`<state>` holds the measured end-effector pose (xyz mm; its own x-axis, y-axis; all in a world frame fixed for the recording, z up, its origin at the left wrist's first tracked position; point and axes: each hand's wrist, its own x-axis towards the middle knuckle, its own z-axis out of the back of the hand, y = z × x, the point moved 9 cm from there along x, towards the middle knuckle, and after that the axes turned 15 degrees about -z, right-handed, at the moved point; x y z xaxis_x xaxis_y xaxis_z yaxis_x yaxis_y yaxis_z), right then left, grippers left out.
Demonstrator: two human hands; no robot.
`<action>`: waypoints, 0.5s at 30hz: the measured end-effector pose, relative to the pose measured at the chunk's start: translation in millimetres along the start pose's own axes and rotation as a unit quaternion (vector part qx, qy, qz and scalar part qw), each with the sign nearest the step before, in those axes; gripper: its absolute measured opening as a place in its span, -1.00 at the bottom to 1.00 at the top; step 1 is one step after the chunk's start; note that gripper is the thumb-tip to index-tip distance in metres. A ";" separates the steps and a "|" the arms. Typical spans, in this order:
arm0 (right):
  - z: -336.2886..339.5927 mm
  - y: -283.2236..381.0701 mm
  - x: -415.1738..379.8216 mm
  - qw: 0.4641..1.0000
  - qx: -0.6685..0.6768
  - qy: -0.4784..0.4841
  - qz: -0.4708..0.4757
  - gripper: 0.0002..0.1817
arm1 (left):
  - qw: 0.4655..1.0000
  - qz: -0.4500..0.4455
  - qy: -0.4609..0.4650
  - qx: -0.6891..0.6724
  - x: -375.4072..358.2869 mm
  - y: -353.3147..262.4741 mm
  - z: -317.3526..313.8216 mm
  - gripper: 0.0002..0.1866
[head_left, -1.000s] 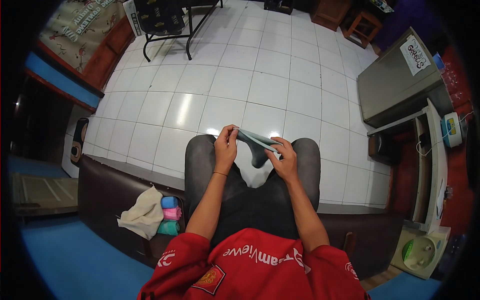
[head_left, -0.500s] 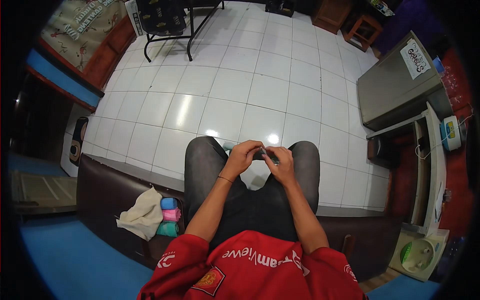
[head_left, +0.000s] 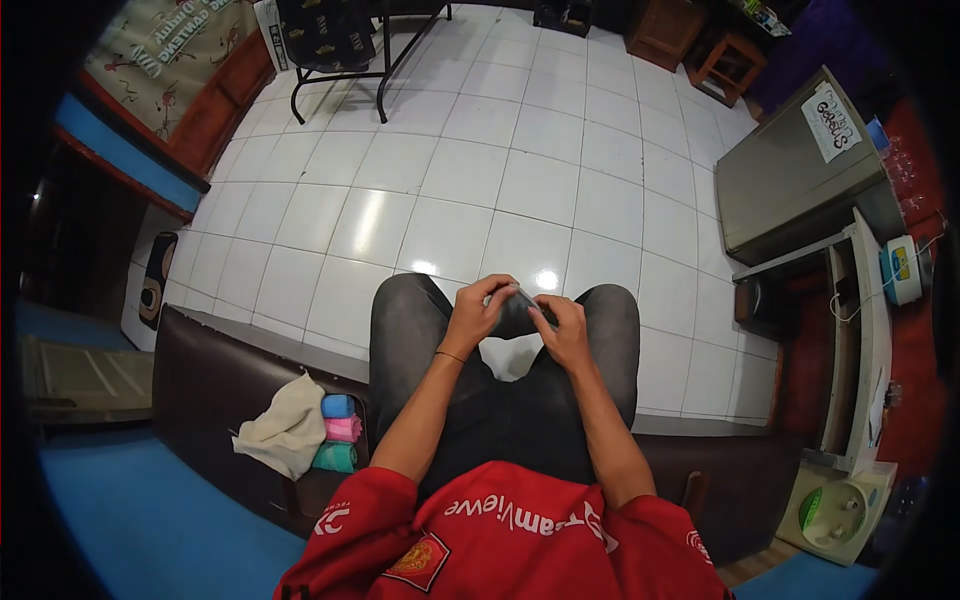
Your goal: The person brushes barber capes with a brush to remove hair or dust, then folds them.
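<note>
My left hand (head_left: 474, 310) and my right hand (head_left: 563, 328) are raised between my knees, close together. Between them hangs a small dark grey piece of what looks like cloth (head_left: 514, 320), its lighter upper edge slanting from one set of fingertips to the other. Both hands are closed, with thumb and fingers pinching that edge. On the dark bench to my left lie rolled cloths: a blue one (head_left: 338, 406), a pink one (head_left: 343, 430) and a green one (head_left: 335, 457). A crumpled cream cloth (head_left: 282, 428) is beside them.
I sit on a dark brown bench (head_left: 215, 375) above a white tiled floor (head_left: 450, 190). A metal-legged chair (head_left: 325, 40) stands at the far left. To the right are a grey fridge (head_left: 790, 170), a pale shelf frame (head_left: 868, 330) and a cream appliance (head_left: 835, 510).
The grey cloth is now spread between my fingertips and shows more of its face. My left hand has risen slightly; the pale bit beside it is out of sight.
</note>
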<state>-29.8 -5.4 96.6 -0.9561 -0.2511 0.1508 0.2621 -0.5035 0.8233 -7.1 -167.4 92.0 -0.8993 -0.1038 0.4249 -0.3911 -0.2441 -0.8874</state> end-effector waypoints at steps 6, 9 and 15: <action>-3.0 -12.0 0.9 0.999 -0.013 0.013 -0.030 -0.82 | 0.991 0.026 -0.123 0.043 -1.8 6.9 29.7 -0.84; -2.0 -14.4 0.7 0.999 -0.009 0.004 -0.035 -0.82 | 0.990 0.028 -0.135 0.032 -2.2 7.9 31.6 -0.84; 0.4 -20.5 1.1 0.999 -0.011 -0.021 -0.030 -0.83 | 0.988 0.047 -0.144 0.033 -3.3 7.9 34.5 -0.86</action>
<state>-36.3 5.0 80.2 -0.9749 -0.1849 0.1242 0.2058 -0.5344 0.8198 -0.4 -202.2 89.8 -0.8349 -0.3961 0.3821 -0.2858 -0.2812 -0.9161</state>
